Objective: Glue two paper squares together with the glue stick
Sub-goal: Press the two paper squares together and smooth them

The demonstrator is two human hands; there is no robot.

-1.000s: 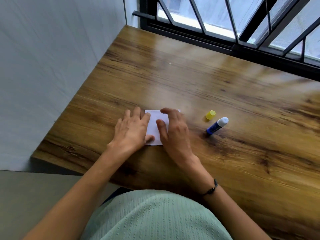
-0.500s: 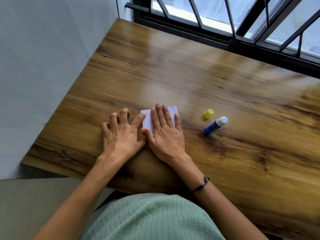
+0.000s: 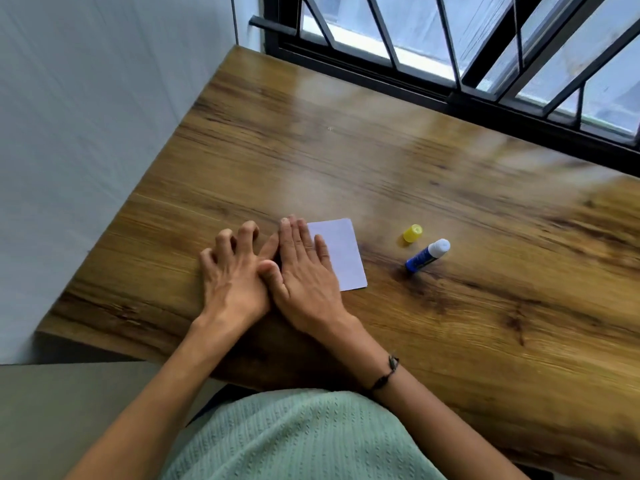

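White paper (image 3: 343, 254) lies flat on the wooden table (image 3: 346, 161). Only one sheet's surface shows, so I cannot tell whether a second square lies under it. My right hand (image 3: 304, 271) rests palm down, fingers together, over the paper's left half. My left hand (image 3: 232, 271) sits just left of it on the bare wood, fingers spread and curled, thumb touching the right hand. The blue glue stick (image 3: 426, 255) lies on its side to the right with its white tip uncovered. Its yellow cap (image 3: 412, 233) stands apart, just beyond it.
A grey wall (image 3: 86, 133) runs along the table's left edge. A black-barred window (image 3: 467, 46) closes off the far side. The table's near edge is against my body in a green knit top (image 3: 294, 441).
My right hand has slid left across the paper, uncovering its right half. My left hand has shifted left off the paper onto the wood and curled its fingers.
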